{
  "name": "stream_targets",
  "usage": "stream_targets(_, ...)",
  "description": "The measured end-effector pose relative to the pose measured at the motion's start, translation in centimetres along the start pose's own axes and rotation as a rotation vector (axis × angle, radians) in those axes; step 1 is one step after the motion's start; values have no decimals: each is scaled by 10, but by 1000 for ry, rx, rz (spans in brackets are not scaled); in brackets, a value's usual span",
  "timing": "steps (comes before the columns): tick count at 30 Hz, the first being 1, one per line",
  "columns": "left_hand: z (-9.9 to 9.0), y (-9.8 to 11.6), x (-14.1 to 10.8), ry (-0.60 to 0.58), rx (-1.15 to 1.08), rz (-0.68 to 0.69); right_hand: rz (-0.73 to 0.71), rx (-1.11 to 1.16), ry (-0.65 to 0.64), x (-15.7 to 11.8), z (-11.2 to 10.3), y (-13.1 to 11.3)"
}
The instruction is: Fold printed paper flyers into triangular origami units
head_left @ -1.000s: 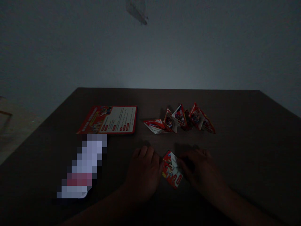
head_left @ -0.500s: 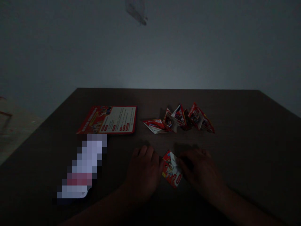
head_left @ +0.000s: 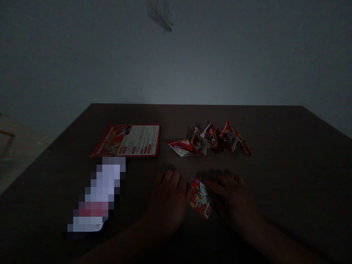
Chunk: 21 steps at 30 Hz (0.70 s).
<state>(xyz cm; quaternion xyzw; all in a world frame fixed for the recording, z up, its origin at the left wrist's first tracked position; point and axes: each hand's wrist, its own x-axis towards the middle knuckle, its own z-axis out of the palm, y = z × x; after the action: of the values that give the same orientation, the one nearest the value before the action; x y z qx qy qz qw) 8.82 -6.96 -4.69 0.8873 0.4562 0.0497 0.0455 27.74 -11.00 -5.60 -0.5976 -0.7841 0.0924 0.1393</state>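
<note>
A small printed sheet of paper (head_left: pixel 202 203), red and white with a folded white flap, lies on the table between my two hands. My left hand (head_left: pixel 169 201) rests at its left edge, fingers curled and thumb pressed against the paper. My right hand (head_left: pixel 233 196) is at its right side, with the index finger reaching along the folded flap toward the top corner. The right thumb is in dark shadow near the paper's right edge. Beyond the hands stand several folded red and white paper pieces (head_left: pixel 209 137) in a zigzag row.
A red and white printed booklet or stack of sheets (head_left: pixel 145 141) lies at the left back of the dark table (head_left: pixel 277 146). In front of it is a phone-shaped bright object (head_left: pixel 100 194), its face pixelated. A pale wall (head_left: pixel 233 55) rises behind the table's far edge. The light is dim.
My right index finger has stretched out and shifted up and left over the paper's flap, where the fingers were more bunched. My left hand and the paper stay nearly in place.
</note>
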Motion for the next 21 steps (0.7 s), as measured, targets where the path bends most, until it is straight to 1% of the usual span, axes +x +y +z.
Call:
stream_targets(8,-1,2,0,13,36,-15,10,-105,-79,0,-2,-3)
stream_targets(15,0,1,0,24,55,4,7,-148,-91,0,-3,-6)
stream_targets(21,1,0,0,29,26,0,11,-104,-67,1,-5,-9)
